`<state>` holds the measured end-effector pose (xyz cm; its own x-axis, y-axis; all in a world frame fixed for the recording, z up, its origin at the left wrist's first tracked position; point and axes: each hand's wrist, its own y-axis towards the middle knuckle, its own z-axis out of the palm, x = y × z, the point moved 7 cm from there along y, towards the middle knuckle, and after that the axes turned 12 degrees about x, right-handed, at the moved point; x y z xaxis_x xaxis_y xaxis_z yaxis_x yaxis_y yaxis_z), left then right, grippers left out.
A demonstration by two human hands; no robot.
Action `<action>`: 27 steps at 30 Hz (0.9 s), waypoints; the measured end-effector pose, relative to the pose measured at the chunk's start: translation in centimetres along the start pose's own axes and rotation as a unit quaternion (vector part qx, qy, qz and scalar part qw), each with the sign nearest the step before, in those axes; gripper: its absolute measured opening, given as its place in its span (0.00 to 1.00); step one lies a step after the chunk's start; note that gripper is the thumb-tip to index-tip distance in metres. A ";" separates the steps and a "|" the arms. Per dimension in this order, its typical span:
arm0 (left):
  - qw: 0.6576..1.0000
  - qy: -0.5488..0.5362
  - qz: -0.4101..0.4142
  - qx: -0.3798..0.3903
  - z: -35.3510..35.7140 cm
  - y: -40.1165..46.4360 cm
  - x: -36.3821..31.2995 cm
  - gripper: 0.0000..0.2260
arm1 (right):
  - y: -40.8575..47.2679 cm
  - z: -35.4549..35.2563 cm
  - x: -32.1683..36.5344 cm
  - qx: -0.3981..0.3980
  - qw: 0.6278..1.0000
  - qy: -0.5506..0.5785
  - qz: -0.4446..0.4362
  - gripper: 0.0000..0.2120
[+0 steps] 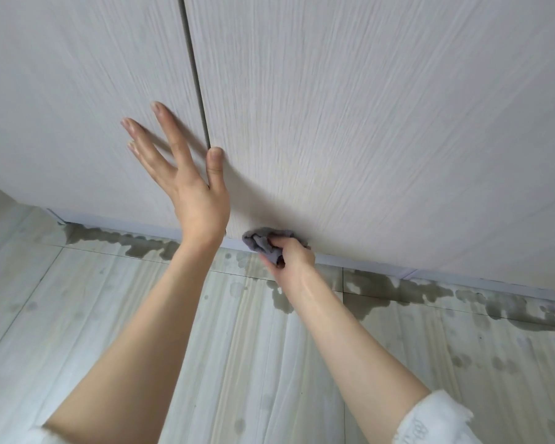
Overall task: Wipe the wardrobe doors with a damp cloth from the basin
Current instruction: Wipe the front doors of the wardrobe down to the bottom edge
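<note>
Two pale wood-grain wardrobe doors fill the upper view, the left door (77, 91) and the right door (366, 123), split by a dark vertical gap (194, 72). My left hand (186, 174) lies flat with spread straight fingers on the left door beside the gap, its thumb reaching onto the right door. My right hand (290, 257) grips a crumpled grey cloth (263, 241) and presses it against the bottom edge of the right door. No basin is in view.
The pale tiled floor (253, 363) below carries dark wet patches (414, 293) along the wardrobe base and scattered drops further out. A light plinth strip (430, 270) runs under the doors.
</note>
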<state>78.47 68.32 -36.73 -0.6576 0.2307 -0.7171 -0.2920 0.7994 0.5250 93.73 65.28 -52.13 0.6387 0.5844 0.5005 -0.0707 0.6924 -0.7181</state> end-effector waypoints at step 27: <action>1.000 0.000 0.024 0.017 -0.4 -0.5 1.4 0.31 | 2.2 4.7 -5.1 0.042 0.997 0.023 0.066 0.07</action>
<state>77.45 68.00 -37.85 -0.6699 0.2692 -0.6920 -0.2364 0.8061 0.5424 86.73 65.81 -54.01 0.6534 0.6543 0.3806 -0.2195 0.6450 -0.7320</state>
